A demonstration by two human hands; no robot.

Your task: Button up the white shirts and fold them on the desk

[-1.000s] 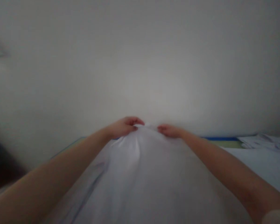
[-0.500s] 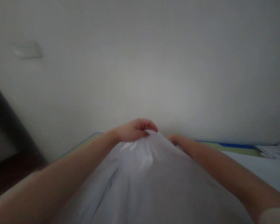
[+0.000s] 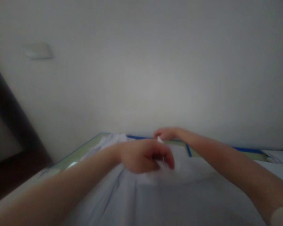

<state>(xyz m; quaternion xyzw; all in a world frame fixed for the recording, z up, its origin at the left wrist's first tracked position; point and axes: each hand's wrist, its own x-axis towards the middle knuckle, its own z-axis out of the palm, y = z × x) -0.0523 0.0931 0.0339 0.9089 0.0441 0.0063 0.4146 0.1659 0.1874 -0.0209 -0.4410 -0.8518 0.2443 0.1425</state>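
Right under both hands lies the white cloth (image 3: pixel 179 196), its far edge pinched between the thumb and curled fingers of my left grip (image 3: pixel 147 157), while my right grip (image 3: pixel 167 133), farther off near the wall (image 3: pixel 151 72), pinches a small raised peak of it. It looks thin, soft and smooth, bunched into narrow creases on the left and flatter on the right, over a pale green surface (image 3: pixel 93 145) with blue edging. Those creases run from the far side toward me, but the cloth leaves view, so I cannot tell its long axis.
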